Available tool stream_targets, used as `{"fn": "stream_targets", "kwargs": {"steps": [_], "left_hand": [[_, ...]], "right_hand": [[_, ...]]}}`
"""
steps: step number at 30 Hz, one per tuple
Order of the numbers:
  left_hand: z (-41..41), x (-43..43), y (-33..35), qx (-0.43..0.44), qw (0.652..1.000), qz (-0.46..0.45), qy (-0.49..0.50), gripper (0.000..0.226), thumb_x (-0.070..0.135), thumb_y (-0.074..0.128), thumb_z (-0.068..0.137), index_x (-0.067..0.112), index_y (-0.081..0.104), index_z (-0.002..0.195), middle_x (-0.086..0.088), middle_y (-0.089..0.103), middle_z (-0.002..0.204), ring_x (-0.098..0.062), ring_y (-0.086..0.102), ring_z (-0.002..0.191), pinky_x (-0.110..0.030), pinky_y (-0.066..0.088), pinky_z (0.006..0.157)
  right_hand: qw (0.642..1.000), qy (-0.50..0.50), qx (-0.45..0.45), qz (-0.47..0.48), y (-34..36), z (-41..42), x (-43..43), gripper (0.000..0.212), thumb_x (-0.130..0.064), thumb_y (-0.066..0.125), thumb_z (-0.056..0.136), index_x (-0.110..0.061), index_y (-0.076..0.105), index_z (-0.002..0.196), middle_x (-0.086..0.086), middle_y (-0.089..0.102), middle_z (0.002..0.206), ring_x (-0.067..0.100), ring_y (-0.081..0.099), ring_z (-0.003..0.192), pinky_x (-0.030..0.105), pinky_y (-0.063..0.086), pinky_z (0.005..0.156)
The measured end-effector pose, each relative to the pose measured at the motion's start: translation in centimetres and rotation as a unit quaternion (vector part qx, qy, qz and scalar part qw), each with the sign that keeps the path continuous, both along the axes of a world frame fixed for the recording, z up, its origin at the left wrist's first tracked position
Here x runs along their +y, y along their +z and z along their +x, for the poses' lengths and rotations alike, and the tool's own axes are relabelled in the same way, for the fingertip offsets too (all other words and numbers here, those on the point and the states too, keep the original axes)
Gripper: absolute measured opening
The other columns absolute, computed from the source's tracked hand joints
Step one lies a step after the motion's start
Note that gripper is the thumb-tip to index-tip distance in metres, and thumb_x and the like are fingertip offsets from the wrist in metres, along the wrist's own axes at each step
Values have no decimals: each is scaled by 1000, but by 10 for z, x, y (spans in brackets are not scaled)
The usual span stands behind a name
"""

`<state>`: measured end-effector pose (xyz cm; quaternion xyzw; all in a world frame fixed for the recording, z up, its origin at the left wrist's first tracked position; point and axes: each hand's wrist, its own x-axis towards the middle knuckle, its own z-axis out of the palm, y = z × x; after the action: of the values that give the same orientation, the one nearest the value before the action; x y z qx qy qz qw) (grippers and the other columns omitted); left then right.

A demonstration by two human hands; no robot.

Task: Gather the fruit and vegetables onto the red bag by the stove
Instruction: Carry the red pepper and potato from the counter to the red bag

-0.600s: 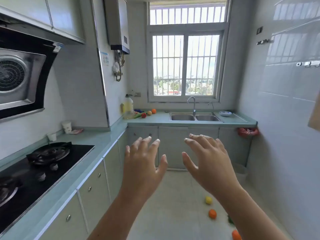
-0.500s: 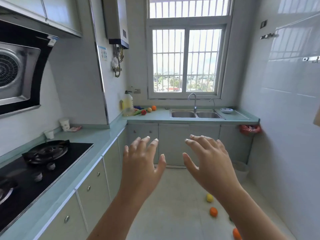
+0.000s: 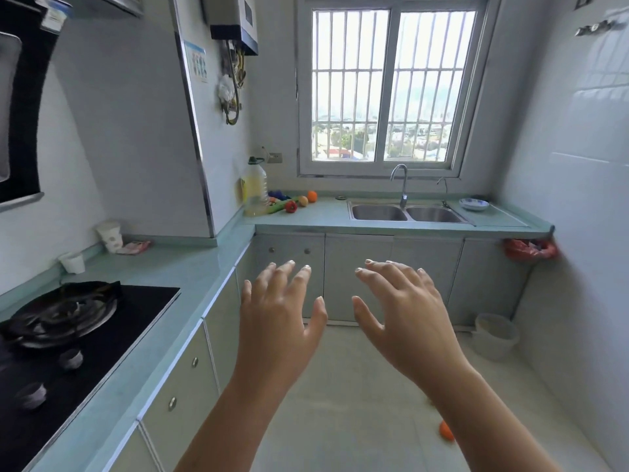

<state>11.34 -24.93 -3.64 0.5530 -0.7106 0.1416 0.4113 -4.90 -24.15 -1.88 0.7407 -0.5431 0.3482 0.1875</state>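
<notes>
Left hand [image 3: 279,321] and right hand [image 3: 405,318] are held up empty, fingers [image 3: 301,279] spread apart, likely readied for a reach. Fruit and vegetables [image 3: 292,203] are bunched on the far tabletop [image 3: 323,216]; an orange [image 3: 446,430] is seen on the floor [image 3: 340,403]. Red bag [image 3: 136,247] is laid flat beyond the stove [image 3: 85,318].

2 empty hands [image 3: 343,321] raised; produce [image 3: 292,202] on far counter [image 3: 323,216].
</notes>
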Motion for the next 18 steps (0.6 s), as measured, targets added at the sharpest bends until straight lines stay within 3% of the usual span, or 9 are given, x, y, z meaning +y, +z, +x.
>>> {"fn": "stream_targets", "kwargs": {"steps": [8, 18], "left_hand": [[-18, -102, -20, 10, 1000, 18, -20, 49, 38, 40, 80, 9, 64, 111, -13, 65, 112, -36, 57, 108, -60, 45, 87], [-115, -262, -28, -20, 999, 29, -25, 48, 37, 40, 79, 9, 65, 110, -12, 65, 112, -35, 58, 108, -59, 41, 89]], "right_hand": [[1000, -9, -15, 20, -21, -14, -99, 43, -40, 40, 80, -14, 65, 105, 4, 66, 110, 28, 60, 104, 53, 42, 90], [1000, -14, -9, 22, -37, -104, -256, 43, -39, 41, 79, -13, 66, 103, 5, 67, 108, 28, 61, 102, 55, 43, 87]]}}
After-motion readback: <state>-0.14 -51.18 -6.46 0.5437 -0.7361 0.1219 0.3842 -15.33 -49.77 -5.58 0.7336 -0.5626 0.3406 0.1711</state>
